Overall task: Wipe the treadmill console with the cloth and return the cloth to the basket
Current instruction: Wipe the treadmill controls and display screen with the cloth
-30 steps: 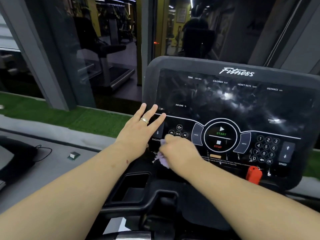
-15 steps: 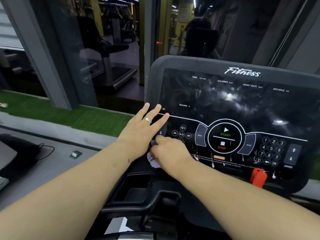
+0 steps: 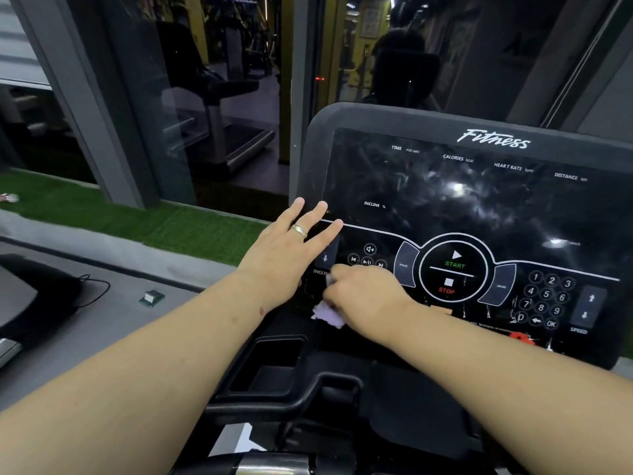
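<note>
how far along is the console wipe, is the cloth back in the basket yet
Not yet; wiping is under way. The right hand grips the lilac cloth against the lower left of the console, near the incline buttons. The left hand rests flat on the console's left edge. The screen shows smears and there are drip streaks by the keypad, so most wiping looks left. No basket is in view.

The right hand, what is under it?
A pale purple cloth sticks out beneath the right hand, pressed on the console. Most of the cloth and the buttons beneath it are covered.
</note>
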### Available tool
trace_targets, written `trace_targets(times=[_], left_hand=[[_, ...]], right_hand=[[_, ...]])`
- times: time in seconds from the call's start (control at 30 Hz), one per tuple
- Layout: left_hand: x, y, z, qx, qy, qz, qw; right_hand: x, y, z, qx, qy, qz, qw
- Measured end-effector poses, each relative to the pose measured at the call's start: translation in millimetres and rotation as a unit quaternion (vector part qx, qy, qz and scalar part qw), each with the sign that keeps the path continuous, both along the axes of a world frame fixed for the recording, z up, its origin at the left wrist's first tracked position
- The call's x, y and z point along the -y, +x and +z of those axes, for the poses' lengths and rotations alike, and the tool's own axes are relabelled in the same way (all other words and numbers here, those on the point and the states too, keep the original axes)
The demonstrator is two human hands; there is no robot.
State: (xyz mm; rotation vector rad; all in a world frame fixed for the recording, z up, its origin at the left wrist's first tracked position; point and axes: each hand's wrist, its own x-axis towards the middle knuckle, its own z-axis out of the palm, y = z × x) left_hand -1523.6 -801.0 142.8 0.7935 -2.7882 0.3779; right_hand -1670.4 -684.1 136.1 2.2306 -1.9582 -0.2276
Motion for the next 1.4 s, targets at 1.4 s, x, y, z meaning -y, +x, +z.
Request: trace_targets(times=[1.4], left_hand=[[-5,-3,-3,-0.037,0.014,-0.004,0.999]], right_hand=[[16,-22,31,0.044,-0.268,-0.123,0.954]])
